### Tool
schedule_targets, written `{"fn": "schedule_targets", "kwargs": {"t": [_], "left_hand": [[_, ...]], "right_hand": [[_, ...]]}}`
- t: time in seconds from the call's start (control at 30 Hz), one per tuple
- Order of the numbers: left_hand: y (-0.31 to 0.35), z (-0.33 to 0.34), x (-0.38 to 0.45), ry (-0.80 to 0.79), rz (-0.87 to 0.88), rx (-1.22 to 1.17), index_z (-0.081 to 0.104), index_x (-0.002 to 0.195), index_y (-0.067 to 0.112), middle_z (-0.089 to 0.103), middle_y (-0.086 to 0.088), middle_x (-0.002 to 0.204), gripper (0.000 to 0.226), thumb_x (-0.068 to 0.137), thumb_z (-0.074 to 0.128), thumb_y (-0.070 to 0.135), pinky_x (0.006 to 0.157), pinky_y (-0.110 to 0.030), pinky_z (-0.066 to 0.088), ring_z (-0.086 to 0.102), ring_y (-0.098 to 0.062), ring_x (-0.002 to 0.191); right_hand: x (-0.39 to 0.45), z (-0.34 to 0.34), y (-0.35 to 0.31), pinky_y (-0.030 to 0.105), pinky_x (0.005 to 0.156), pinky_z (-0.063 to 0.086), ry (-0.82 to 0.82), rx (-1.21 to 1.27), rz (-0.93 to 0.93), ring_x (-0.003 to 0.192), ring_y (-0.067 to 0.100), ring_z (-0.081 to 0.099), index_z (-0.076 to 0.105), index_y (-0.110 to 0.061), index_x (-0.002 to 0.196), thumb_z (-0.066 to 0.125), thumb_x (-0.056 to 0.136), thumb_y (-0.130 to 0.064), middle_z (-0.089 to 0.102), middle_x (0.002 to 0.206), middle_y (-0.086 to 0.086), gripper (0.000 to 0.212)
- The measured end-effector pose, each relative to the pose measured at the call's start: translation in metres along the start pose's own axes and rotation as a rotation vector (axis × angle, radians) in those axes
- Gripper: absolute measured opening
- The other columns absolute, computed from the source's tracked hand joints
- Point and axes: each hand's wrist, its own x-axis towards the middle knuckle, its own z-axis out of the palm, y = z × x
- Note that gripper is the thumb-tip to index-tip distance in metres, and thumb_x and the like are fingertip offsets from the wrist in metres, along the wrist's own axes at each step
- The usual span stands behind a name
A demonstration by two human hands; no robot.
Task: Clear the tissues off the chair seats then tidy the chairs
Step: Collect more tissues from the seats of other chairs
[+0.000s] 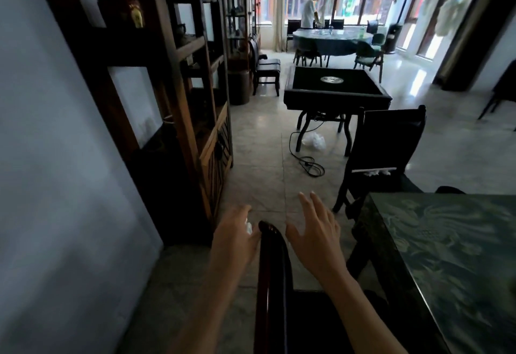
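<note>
left hand (pixel 237 231) closed on white tissue (pixel 248 227), at chair back (pixel 272 244); right hand (pixel 315 231) spread, apparently not touching.

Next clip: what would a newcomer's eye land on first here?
Both hands at bottom centre, either side of a glossy chair back: the left hand curled around a white tissue, the right hand open and spread. Next, more tissues on the seat of the dark chair ahead at right, beside the green patterned table.
</note>
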Motion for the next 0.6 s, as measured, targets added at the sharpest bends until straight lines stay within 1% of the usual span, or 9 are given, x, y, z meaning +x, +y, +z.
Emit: {"fn": "schedule_targets", "kwargs": {"t": [0.1, 0.2, 0.3, 0.37, 0.43, 0.53, 0.6], "left_hand": [[-0.013, -0.006, 0.004, -0.021, 0.023, -0.033, 0.06, 0.125, 0.013, 0.059, -0.004, 0.11, 0.042, 0.085, 0.07, 0.022, 0.076, -0.022, 0.044, 0.055, -0.011, 0.091], [-0.019, -0.008, 0.004, -0.047, 0.029, -0.023, 0.06, 0.124, 0.014, 0.059, -0.006, 0.106, 0.041, 0.084, 0.07, 0.02, 0.077, -0.03, 0.05, 0.058, -0.017, 0.091], [-0.018, -0.012, 0.001, -0.045, 0.043, -0.021, 0.06, 0.123, 0.013, 0.059, -0.006, 0.104, 0.04, 0.085, 0.068, 0.018, 0.075, -0.029, 0.047, 0.058, -0.018, 0.091], [-0.018, -0.015, -0.002, -0.051, 0.078, -0.006, 0.06, 0.123, 0.013, 0.059, -0.006, 0.103, 0.038, 0.085, 0.067, 0.019, 0.075, -0.03, 0.048, 0.058, -0.018, 0.09], [-0.018, -0.017, -0.004, -0.058, 0.086, 0.011, 0.06, 0.123, 0.013, 0.059, -0.006, 0.105, 0.039, 0.086, 0.067, 0.019, 0.075, -0.03, 0.05, 0.059, -0.018, 0.09], [-0.024, -0.014, -0.002, -0.077, 0.082, 0.007, 0.059, 0.125, 0.014, 0.059, -0.005, 0.11, 0.04, 0.087, 0.067, 0.021, 0.075, -0.025, 0.048, 0.059, -0.016, 0.091], [-0.032, -0.007, 0.002, -0.106, 0.099, 0.002, 0.057, 0.127, 0.015, 0.059, -0.005, 0.113, 0.041, 0.087, 0.066, 0.022, 0.078, -0.027, 0.05, 0.06, -0.017, 0.095]], "right_hand": [[-0.005, 0.005, -0.01, 0.047, 0.116, 0.018, -0.001, -0.023, 0.012, 0.148, 0.025, 0.012, 0.016, -0.031, 0.153, 0.051, 0.091, -0.051, 0.01, 0.163, 0.0, 0.074], [-0.008, 0.008, -0.015, 0.05, 0.115, 0.021, -0.004, -0.057, 0.015, 0.148, 0.027, 0.014, 0.016, -0.03, 0.153, 0.05, 0.091, -0.051, 0.011, 0.163, 0.001, 0.074], [-0.013, 0.012, -0.016, 0.052, 0.115, 0.021, -0.004, -0.063, 0.007, 0.148, 0.028, 0.014, 0.017, -0.03, 0.153, 0.05, 0.091, -0.05, 0.012, 0.163, 0.001, 0.072], [-0.019, 0.016, -0.015, 0.053, 0.115, 0.021, -0.01, -0.069, 0.027, 0.148, 0.028, 0.015, 0.018, -0.029, 0.152, 0.049, 0.091, -0.049, 0.012, 0.163, 0.002, 0.072], [-0.026, 0.021, -0.015, 0.053, 0.115, 0.022, -0.013, -0.071, 0.047, 0.148, 0.029, 0.015, 0.018, -0.03, 0.152, 0.049, 0.09, -0.05, 0.014, 0.162, 0.003, 0.072], [-0.03, 0.031, -0.013, 0.053, 0.115, 0.022, -0.014, -0.053, 0.081, 0.147, 0.029, 0.016, 0.018, -0.03, 0.152, 0.052, 0.091, -0.048, 0.015, 0.162, 0.003, 0.072], [-0.03, 0.038, -0.012, 0.053, 0.115, 0.022, -0.008, -0.043, 0.101, 0.147, 0.029, 0.017, 0.02, -0.029, 0.152, 0.052, 0.091, -0.048, 0.016, 0.162, 0.004, 0.071]]}}
